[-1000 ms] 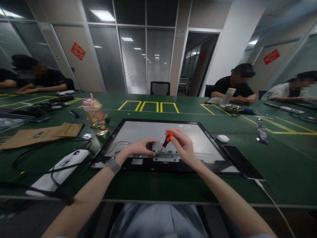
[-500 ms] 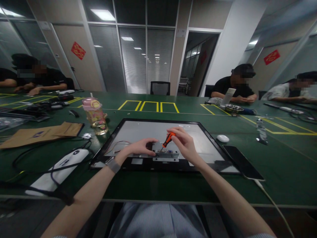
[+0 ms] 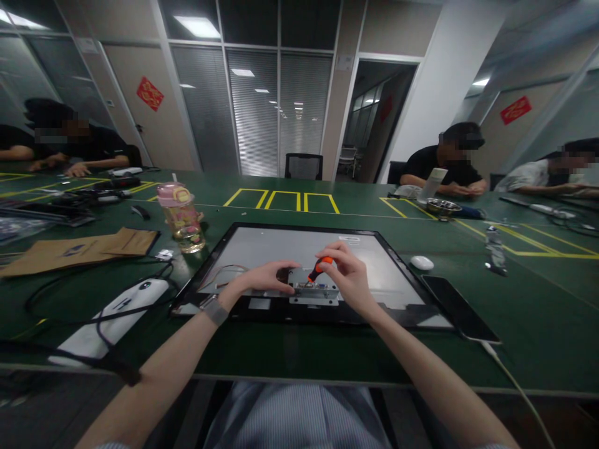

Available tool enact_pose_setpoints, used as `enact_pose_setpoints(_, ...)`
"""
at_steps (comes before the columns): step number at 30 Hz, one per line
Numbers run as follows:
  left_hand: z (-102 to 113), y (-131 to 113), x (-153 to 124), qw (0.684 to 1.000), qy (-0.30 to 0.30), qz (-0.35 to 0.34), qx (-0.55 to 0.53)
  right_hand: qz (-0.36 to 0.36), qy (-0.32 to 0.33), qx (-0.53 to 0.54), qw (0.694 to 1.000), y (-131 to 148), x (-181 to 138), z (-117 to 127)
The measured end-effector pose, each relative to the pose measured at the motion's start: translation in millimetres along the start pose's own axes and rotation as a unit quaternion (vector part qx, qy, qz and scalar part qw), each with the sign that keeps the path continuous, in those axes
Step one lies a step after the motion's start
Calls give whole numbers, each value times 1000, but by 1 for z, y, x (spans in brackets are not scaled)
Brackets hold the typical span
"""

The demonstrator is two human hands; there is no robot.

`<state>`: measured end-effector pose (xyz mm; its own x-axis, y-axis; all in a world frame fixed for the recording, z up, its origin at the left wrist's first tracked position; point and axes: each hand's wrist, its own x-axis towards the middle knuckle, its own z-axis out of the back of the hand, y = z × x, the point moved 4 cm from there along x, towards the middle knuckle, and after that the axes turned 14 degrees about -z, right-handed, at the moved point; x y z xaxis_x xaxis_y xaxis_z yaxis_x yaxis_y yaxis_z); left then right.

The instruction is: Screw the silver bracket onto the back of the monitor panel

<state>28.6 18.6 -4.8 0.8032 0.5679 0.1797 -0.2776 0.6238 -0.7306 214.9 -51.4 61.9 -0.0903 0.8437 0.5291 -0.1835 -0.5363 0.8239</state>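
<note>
An orange-and-black screwdriver (image 3: 321, 268) is pinched in the fingers of my right hand (image 3: 352, 277). It slants down to the left, and its tip meets a small metal bracket (image 3: 314, 300) with connectors along it. The exact spot under the tip is too small to make out. My left hand (image 3: 267, 277) grips the bracket's left end, thumb in front and fingers behind. Beneath both hands lies a flat display panel (image 3: 266, 243) with a pale grey back and black frame. Thin wires (image 3: 224, 272) run over the panel by my left hand.
On the left stand a pink-lidded bottle (image 3: 181, 218), a brown paper envelope (image 3: 84, 249) and a white device (image 3: 112, 318) with black cables. To the right are a phone (image 3: 461, 308) on a cable, a white case (image 3: 422, 262) and a metal bowl (image 3: 443, 207). Other people sit across the table.
The screwdriver and my right hand have shifted slightly, with the fingers turned a little around the handle. My left hand keeps its place on the bracket.
</note>
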Motion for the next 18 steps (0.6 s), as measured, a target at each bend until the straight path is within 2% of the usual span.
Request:
enact_pose_setpoints(5, 0, 5, 1, 1000, -1, -7, 2, -40, 71, 30, 996, 3, 0, -3)
enact_pose_setpoints(8, 0, 7, 1, 1000, 2, -6, 7, -46, 90, 49, 994, 2, 2, -2)
enact_pose_setpoints(14, 1, 3, -1, 1000, 4, 6, 13, -57, 46, 69, 995, -4, 5, 1)
enact_pose_setpoints(18, 1, 2, -2, 1000, -2, 19, 13, -64, 61, 63, 994, -3, 5, 2)
